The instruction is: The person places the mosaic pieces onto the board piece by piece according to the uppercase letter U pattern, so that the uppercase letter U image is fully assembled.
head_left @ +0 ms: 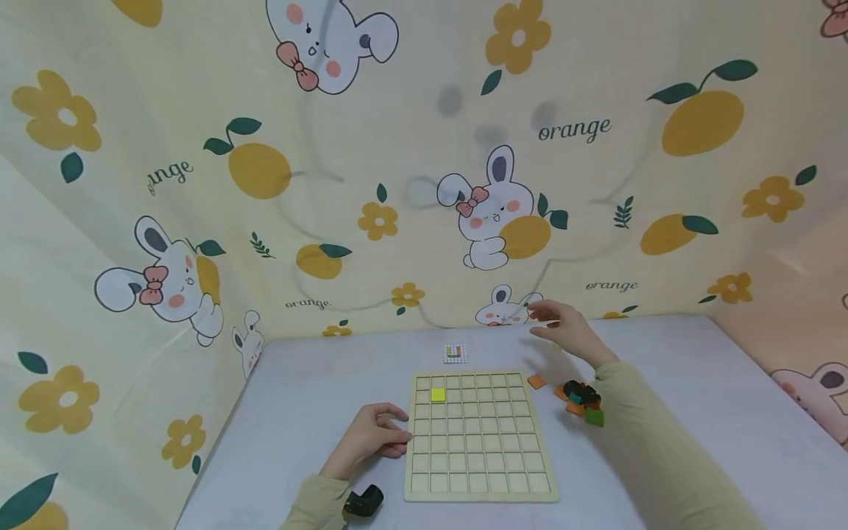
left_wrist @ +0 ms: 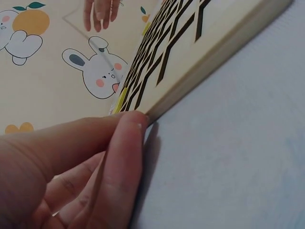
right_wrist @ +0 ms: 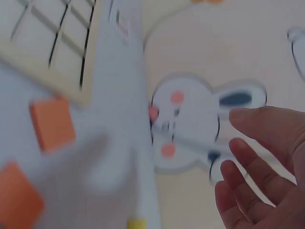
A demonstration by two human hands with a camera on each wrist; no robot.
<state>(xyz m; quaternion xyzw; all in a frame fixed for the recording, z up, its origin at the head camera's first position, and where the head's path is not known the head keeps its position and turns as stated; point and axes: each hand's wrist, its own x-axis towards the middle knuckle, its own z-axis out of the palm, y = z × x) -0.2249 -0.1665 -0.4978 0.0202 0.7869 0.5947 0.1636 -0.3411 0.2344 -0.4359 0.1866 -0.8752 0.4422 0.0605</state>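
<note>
One yellow tile (head_left: 438,395) in gridded board (head_left: 481,496), orange tiles (head_left: 536,381) outside

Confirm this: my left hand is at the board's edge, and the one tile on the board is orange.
Not quite: the tile on the board is yellow, as the head view shows. Your left hand is indeed at the board's edge.

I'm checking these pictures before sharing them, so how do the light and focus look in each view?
Head view: fairly even light, soft shadows on the patterned backdrop; right wrist: the orange tiles and grid board look blurred, the right hand sharper; left wrist: dimmer, the left hand fairly crisp, with a dark shadow beside it on the table.
</note>
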